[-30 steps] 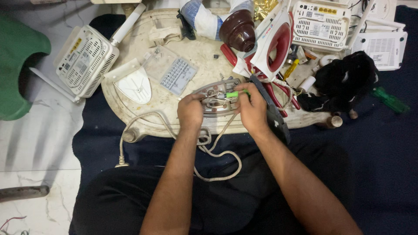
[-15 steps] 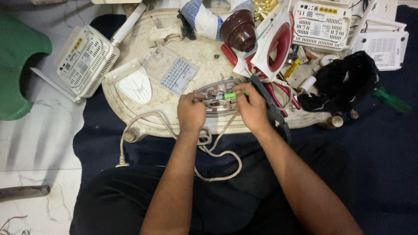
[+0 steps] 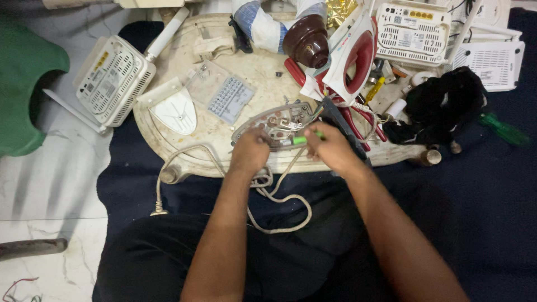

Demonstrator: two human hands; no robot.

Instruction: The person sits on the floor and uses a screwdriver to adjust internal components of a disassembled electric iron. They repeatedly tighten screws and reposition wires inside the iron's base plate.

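Two forearms reach up from our lap, a pale looped power cord (image 3: pixel 279 207) trailing below the counter's edge. Our left hand (image 3: pixel 250 152) grips the near rim of the bare metal soleplate of an opened iron (image 3: pixel 277 123), fingers curled on it. Our right hand (image 3: pixel 331 148) pinches a green-handled screwdriver (image 3: pixel 305 139), its tip at the soleplate's wiring. Beyond, on the cream oval counter (image 3: pixel 168 151), we see a grey keypad panel (image 3: pixel 230 99), a red-and-white iron body (image 3: pixel 353 59) and a brown ceramic cup (image 3: pixel 305 40).

left hand (image 3: pixel 250 152) curled, right hand (image 3: pixel 330 148) pinching, forearms converging
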